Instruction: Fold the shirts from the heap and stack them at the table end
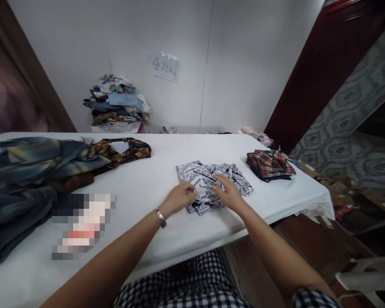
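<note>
A black-and-white newspaper-print garment (208, 179) lies crumpled on the white table (154, 171), right of centre. My left hand (179, 197) grips the cloth at its near left edge, fingers curled into the fabric; a metal bracelet sits on that wrist. My right hand (228, 193) lies on top of the garment's near middle, fingers spread and pressing the cloth flat.
A folded red plaid garment (270, 164) sits at the table's right end. Dark blue and brown patterned clothes (45, 167) are heaped on the left. A pile of clothes in a basket (117, 102) stands by the back wall. Boxes and clutter cover the floor (346, 192) to the right.
</note>
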The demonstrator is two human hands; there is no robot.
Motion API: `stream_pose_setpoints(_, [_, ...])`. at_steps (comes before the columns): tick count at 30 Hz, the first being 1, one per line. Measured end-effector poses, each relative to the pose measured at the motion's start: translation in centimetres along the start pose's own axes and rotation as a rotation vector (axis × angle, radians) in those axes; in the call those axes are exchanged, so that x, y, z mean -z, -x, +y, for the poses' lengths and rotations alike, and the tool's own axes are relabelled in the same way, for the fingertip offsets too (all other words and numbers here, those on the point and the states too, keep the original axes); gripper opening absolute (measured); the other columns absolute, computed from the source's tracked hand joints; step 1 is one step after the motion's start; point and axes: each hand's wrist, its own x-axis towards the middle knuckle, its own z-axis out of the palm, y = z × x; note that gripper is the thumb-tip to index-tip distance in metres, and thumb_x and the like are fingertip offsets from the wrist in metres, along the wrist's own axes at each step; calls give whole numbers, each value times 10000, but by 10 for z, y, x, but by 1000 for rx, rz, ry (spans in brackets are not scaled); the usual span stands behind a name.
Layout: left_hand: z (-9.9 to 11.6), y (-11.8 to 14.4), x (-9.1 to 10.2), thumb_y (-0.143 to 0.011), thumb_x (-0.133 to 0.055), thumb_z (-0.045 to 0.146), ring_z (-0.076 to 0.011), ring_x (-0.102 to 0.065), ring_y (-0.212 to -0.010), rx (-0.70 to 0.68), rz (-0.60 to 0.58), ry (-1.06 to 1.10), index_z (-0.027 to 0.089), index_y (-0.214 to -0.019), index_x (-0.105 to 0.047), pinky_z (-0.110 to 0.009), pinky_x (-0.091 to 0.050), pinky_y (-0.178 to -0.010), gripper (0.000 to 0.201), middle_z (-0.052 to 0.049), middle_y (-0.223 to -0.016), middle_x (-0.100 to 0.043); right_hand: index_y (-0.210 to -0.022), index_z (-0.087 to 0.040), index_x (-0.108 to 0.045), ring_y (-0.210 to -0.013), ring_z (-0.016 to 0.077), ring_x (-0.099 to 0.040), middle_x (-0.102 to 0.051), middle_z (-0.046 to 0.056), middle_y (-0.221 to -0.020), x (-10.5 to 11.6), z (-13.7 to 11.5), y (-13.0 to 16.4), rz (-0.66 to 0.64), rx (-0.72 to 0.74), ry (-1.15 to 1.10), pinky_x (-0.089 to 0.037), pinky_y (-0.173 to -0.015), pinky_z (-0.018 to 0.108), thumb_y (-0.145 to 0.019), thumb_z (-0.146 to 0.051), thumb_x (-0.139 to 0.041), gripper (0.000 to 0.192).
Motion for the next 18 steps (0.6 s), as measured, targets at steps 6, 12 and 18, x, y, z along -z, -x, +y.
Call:
stream_pose_setpoints(6, [-24, -39, 10, -776, -618, 478, -238, -662, -861, 548, 181, 366, 106, -1176, -551, -315, -522, -648, 550, -193, -1117, -663, -1263, -125, -576, -1283, 287, -454, -530, 176, -1346, -53, -7, -19, -199, -91, 73, -372, -1058, 459, -881, -307, -530, 426])
stream_pose_setpoints(12, [-22, -56, -3, -719, -658, 209, -206, -677, -781, 524, 177, 430, 129, -989, -629, -264, -513, -622, 283, -111, -922, -726, -1230, -156, -580, -1241, 259, -472, -538, 153, -1324, -78, -29, -13, -212, -32, 40, -359, -1058, 436, -878, -335, -547, 396])
stream_pose_setpoints(18, [-37, -37, 21, -682, -672, 185, -217, -655, -965, 436, 319, 320, 168, -1265, -515, -279, -506, -773, 604, -107, -1139, -679, -1308, -210, -555, -1295, 250, -460, -514, 100, -1399, -67, -30, -2, -209, -122, -138, -346, -1089, 423, -871, -445, -542, 496])
